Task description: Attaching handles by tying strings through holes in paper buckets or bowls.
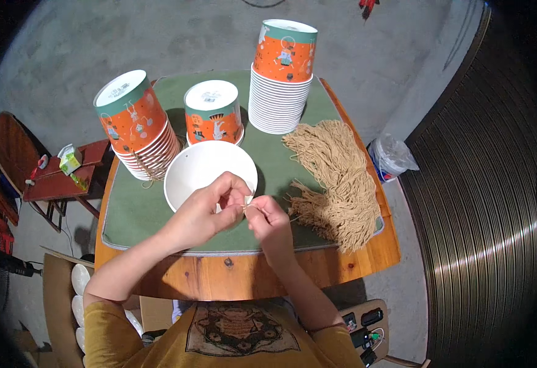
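A white paper bucket (185,175) stands near the table's front, its open mouth facing up and a small hole at the far side of its wall. At its near right rim, my left hand (204,211) is closed in a pinch on a thin tan cord (245,207). My right hand (273,232) pinches the same cord from the right, fingertips close to those of the left. The fingers partly hide the cord and that part of the rim. To the right of my right hand lies a large bundle of tan cords (336,184).
Upside-down stacks of orange and green paper buckets stand at the left (136,119), the middle (214,122) and the far right (282,92) of the green mat (136,221). Loose cord hangs on the left stack. The wooden table edge (195,276) is close to my body.
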The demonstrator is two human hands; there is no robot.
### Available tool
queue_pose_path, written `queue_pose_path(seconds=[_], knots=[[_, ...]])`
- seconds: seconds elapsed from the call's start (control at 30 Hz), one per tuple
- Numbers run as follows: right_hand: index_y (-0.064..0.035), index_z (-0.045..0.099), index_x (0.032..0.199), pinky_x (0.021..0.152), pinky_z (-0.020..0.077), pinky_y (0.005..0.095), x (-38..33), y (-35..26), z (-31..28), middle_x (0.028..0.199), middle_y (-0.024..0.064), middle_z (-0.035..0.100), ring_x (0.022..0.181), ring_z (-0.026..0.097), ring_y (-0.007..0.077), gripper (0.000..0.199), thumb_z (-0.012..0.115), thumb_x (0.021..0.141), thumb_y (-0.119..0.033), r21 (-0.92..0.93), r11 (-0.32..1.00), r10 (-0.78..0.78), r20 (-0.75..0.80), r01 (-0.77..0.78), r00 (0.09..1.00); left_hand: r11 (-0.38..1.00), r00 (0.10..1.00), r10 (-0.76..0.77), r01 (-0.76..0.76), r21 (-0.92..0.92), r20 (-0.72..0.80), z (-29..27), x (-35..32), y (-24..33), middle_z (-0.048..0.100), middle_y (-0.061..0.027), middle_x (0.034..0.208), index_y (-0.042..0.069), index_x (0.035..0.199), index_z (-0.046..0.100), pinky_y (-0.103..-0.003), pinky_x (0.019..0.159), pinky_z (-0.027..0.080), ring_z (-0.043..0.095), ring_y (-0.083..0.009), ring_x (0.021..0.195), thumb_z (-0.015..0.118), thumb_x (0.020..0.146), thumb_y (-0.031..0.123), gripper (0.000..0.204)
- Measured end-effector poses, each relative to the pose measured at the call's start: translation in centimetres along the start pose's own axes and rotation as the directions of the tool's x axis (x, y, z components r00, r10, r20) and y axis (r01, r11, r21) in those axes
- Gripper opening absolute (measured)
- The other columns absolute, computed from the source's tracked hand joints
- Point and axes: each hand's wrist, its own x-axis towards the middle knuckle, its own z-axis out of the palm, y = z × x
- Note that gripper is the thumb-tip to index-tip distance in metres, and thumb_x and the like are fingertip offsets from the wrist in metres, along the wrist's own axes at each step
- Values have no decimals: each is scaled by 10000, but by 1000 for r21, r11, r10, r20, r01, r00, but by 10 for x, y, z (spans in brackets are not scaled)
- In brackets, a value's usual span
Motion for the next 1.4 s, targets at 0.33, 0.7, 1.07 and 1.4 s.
queue_pose_path(seconds=[0.33,0.7,1.07,1.4], knots=[[-90,616,901,511,440,263,-4,-12,-1,806,36,522,606,509,125,151,684,785,-22,-618,680,-506,-5,395,863,999,999,22,-23,-23,-33,3,2,-4,540,-14,843,41,1130,446,-266,692,470,528,-104,747,561,892,12,266],[-92,579,861,511,460,299,6,-19,-8,717,11,498,612,557,168,93,631,790,-62,-549,680,-500,136,485,855,983,994,110,-106,150,-19,4,1,2,541,-37,811,37,1131,426,-288,654,480,557,-136,720,560,897,6,271],[-41,571,876,529,391,204,0,-15,-16,708,-35,536,587,475,48,36,584,855,-68,-50,999,1,83,3,997,995,999,50,-52,90,19,0,1,4,567,-20,875,49,1138,450,-282,692,486,573,-123,793,594,909,65,272],[-22,575,913,568,365,190,0,-6,-8,732,-54,512,644,441,9,34,578,917,-56,-101,989,-104,54,109,993,971,991,113,-125,201,74,0,-1,2,511,-58,892,35,1208,465,-296,748,466,528,-153,813,583,883,19,346]])
